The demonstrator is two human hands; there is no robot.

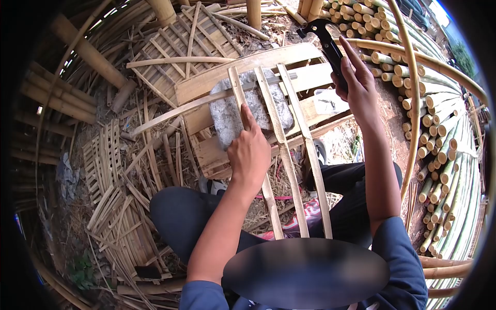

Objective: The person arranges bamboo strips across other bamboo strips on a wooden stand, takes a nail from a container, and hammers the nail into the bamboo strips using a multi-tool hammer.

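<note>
My left hand [250, 154] is closed around a long bamboo strip [235, 85], its index finger stretched along the top; the thumb is hidden. Two more bamboo strips [276, 118] [304, 128] run alongside, from the bench down towards my lap. Beneath their upper ends, a thin crosswise strip [181, 109] lies over a grey stone block [225, 124]. My right hand [357, 85] is raised at the upper right, wrapped around the handle of a black hammer [326, 41]. The hammer is held in the air, apart from the strips.
The stone rests on a low wooden bench [206, 90]. A clear plastic container [330, 102] sits at its right. Slatted bamboo panels [178, 49] lie behind and to the left. Stacked bamboo poles [439, 124] fill the right, beside a curved bamboo pole [412, 103].
</note>
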